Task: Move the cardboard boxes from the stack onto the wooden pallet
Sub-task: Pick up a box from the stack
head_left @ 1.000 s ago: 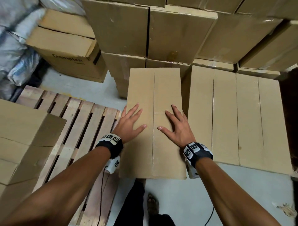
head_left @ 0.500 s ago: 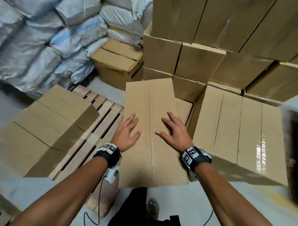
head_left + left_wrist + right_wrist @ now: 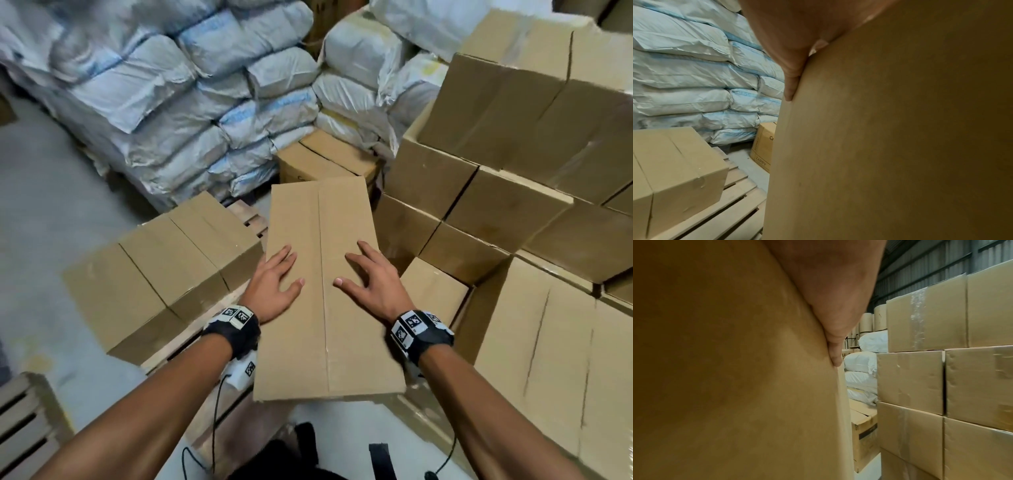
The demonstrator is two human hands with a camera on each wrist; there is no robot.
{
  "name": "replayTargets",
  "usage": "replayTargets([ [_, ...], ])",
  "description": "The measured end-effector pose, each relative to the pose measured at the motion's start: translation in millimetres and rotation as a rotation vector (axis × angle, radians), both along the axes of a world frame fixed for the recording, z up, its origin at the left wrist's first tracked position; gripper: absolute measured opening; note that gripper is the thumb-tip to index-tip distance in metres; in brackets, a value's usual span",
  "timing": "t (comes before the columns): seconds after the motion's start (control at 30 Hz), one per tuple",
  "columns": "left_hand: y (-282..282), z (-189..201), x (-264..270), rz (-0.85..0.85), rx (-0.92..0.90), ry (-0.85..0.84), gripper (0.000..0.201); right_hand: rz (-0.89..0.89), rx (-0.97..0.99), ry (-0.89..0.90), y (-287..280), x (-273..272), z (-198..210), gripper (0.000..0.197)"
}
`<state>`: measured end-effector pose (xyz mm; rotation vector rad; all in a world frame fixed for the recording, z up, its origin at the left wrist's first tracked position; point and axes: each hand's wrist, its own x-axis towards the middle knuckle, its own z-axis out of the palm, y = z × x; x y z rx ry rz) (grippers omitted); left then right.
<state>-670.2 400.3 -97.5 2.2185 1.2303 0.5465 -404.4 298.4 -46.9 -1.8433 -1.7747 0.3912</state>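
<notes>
A long plain cardboard box [image 3: 356,212] is carried between my two hands, above the right end of the wooden pallet [image 3: 191,339]. My left hand [image 3: 274,284] lies on its left edge and my right hand [image 3: 373,284] on its right edge, fingers straight and thumbs spread on top. The left wrist view shows my left hand [image 3: 789,40] pressed flat against the box [image 3: 890,146]. My right hand [image 3: 834,296] presses the box [image 3: 725,369] likewise. Other boxes [image 3: 164,260] sit on the pallet's left part. The stack [image 3: 513,205] rises to the right.
White sacks [image 3: 171,102] are piled high behind the pallet. A printed carton [image 3: 325,157] stands on the floor beyond the carried box. A second pallet [image 3: 24,428] shows at the lower left. Grey floor [image 3: 41,205] lies to the left.
The box has left the stack and swung left with both hands on it, over the pallet. My view has turned left, bringing the sacks and the boxes on the pallet into sight.
</notes>
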Motion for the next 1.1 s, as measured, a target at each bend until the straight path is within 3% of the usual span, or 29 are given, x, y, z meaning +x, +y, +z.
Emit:
replayTargets([
  [0.43, 122, 22, -41, 0.099, 0.051, -0.057, 0.076, 0.125, -0.023, -0.072, 159, -33, 23, 0.069],
  [0.83, 255, 10, -12, 0.238, 0.006, -0.028, 0.074, 0.244, -0.057, -0.079, 332, 3, 16, 0.068],
  [1.1, 332, 37, 17, 0.318, -0.036, -0.003, 0.074, 0.338, -0.107, -0.059, 439, 35, 38, 0.067],
])
